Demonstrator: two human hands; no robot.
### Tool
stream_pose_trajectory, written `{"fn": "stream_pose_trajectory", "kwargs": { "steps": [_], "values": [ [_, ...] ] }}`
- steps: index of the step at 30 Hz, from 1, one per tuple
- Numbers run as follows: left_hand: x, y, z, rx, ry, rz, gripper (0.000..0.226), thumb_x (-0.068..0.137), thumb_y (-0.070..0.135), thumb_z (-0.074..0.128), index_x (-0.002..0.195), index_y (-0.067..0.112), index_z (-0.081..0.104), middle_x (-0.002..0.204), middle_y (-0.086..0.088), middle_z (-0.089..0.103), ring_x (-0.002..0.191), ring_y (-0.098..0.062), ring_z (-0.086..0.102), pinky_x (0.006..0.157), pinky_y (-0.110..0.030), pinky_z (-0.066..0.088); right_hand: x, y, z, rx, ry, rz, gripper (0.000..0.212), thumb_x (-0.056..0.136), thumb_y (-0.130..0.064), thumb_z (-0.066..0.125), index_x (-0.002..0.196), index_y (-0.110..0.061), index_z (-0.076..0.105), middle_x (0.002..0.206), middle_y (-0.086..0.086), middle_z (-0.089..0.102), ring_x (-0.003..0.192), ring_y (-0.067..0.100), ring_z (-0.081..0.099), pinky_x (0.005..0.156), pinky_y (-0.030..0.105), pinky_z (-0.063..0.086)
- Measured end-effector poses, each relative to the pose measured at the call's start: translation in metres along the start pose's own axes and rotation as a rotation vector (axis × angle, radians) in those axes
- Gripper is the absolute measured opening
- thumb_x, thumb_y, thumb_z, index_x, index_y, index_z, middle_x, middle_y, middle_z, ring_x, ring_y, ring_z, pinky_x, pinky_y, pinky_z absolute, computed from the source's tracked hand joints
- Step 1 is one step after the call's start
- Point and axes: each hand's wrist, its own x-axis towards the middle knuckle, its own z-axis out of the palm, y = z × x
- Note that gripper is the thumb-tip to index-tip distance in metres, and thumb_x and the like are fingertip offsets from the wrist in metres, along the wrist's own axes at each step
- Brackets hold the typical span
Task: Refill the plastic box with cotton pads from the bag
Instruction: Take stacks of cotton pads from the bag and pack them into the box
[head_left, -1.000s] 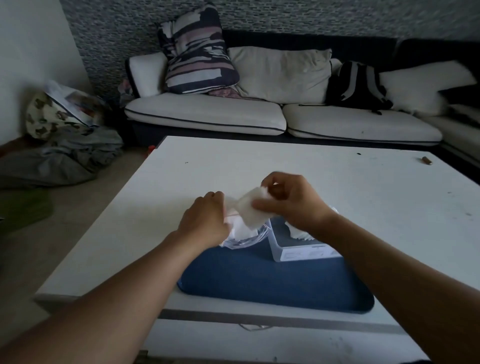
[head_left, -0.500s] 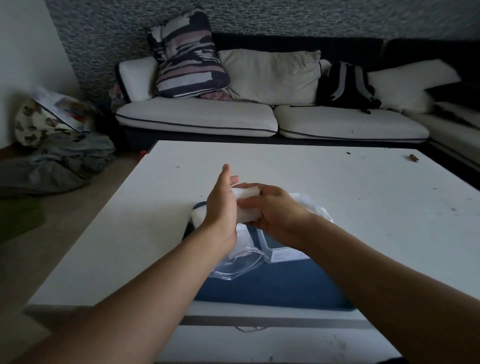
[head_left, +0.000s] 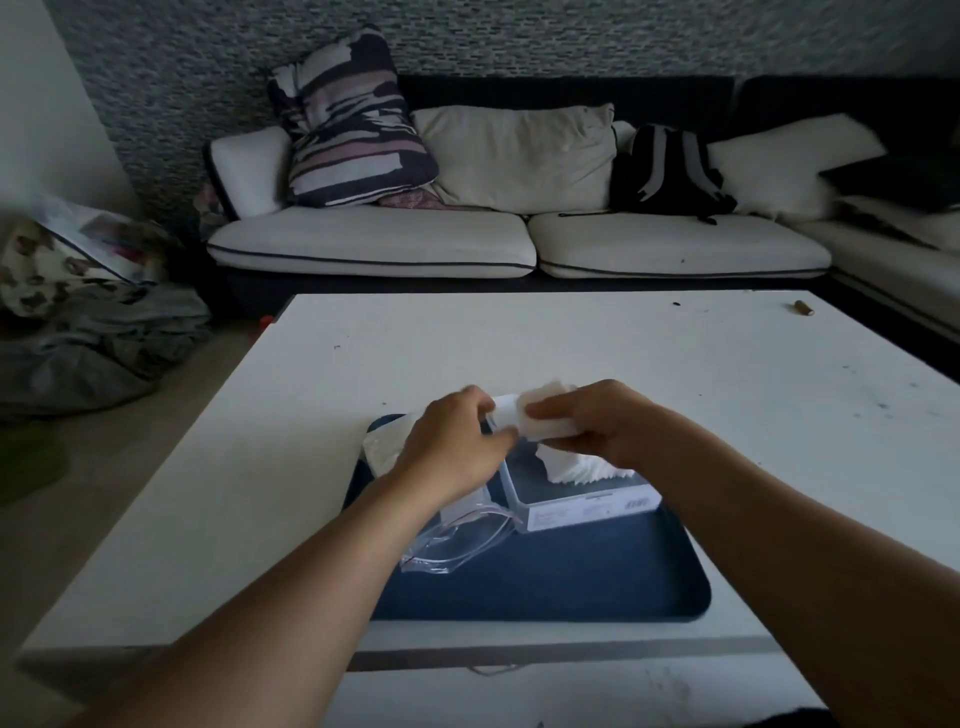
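Just cotton pads (head_left: 540, 418) between both hands (head_left: 524, 431)

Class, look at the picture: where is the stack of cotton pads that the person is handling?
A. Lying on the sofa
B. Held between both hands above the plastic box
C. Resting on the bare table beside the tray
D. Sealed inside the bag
B: the left hand and right hand grip the white cotton pads together above the open plastic box.

Unreadable print on plastic box (head_left: 589, 512)
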Motion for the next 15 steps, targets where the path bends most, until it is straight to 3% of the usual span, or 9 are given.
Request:
{"fn": "stream_pose_trajectory", "kwargs": {
  "steps": [2, 5, 7, 9, 10, 13, 15],
  "values": [
    [-0.002, -0.001, 0.000, 0.174, -0.133, 0.116, 0.053, 0.087, 0.039, 0.075, 0.133, 0.019, 0.060, 0.131, 0.002, 0.063, 0.111, -0.016, 0.060, 0.095, -0.033, 0.051, 0.007, 0.002, -0.016, -0.239, 0.120, 0.023, 0.042, 0.072, -0.016, 0.089, 0.102, 0.005, 0.068, 0.088, 0.014, 0.070, 0.064, 0.019, 0.069, 0.049, 0.026, 0.054],
    [-0.005, 0.003, 0.002, 0.280, -0.259, 0.195, 0.057, 0.084, 0.042, 0.079, 0.133, 0.021, 0.061, 0.132, 0.003, 0.062, 0.103, -0.013, 0.058, 0.086, -0.025, 0.044, 0.014, -0.005, -0.028, -0.415, 0.204, -0.063, 0.046, 0.072, -0.025, 0.090, 0.100, 0.003, 0.067, 0.078, 0.013, 0.071, 0.047, 0.014, 0.063, 0.039, 0.022, 0.047],
    [-0.004, 0.003, 0.007, 0.344, -0.330, 0.218, 0.054, 0.083, 0.043, 0.080, 0.131, 0.024, 0.063, 0.131, 0.005, 0.062, 0.106, -0.013, 0.059, 0.084, -0.025, 0.043, 0.020, -0.008, -0.029, -0.356, 0.181, -0.107, 0.046, 0.076, -0.017, 0.087, 0.110, 0.003, 0.065, 0.090, 0.016, 0.069, 0.061, 0.023, 0.071, 0.053, 0.030, 0.060],
    [-0.003, 0.002, 0.011, 0.375, -0.365, 0.238, 0.044, 0.084, 0.040, 0.079, 0.124, 0.026, 0.067, 0.125, 0.006, 0.063, 0.105, -0.013, 0.059, 0.086, -0.028, 0.047, 0.023, -0.007, -0.022, -0.418, 0.127, -0.114, 0.040, 0.082, -0.011, 0.081, 0.114, 0.005, 0.063, 0.100, 0.020, 0.068, 0.075, 0.030, 0.072, 0.071, 0.040, 0.064],
    [-0.002, 0.002, 0.012, 0.381, -0.374, 0.241, 0.039, 0.085, 0.037, 0.078, 0.121, 0.026, 0.069, 0.121, 0.006, 0.064, 0.103, -0.014, 0.060, 0.087, -0.030, 0.049, 0.024, -0.006, -0.018, -0.511, 0.091, -0.115, 0.036, 0.084, -0.010, 0.078, 0.114, 0.005, 0.063, 0.101, 0.021, 0.069, 0.072, 0.028, 0.071, 0.071, 0.039, 0.063],
    [0.003, -0.002, 0.015, 0.386, -0.385, 0.242, 0.017, 0.088, 0.030, 0.075, 0.104, 0.025, 0.077, 0.098, 0.013, 0.065, 0.093, -0.011, 0.062, 0.084, -0.029, 0.050, 0.026, 0.002, -0.006, -0.760, 0.004, -0.096, 0.026, 0.089, -0.015, 0.073, 0.105, 0.003, 0.064, 0.084, 0.019, 0.072, 0.052, 0.019, 0.066, 0.045, 0.024, 0.049],
    [0.005, -0.004, 0.017, 0.374, -0.395, 0.245, 0.005, 0.088, 0.025, 0.074, 0.089, 0.025, 0.079, 0.081, 0.019, 0.066, 0.085, -0.007, 0.065, 0.082, -0.030, 0.054, 0.033, 0.012, 0.000, -0.873, 0.023, -0.094, 0.022, 0.087, -0.019, 0.075, 0.091, 0.000, 0.064, 0.064, 0.012, 0.071, 0.044, 0.017, 0.065, 0.040, 0.021, 0.045]
  ]
}}
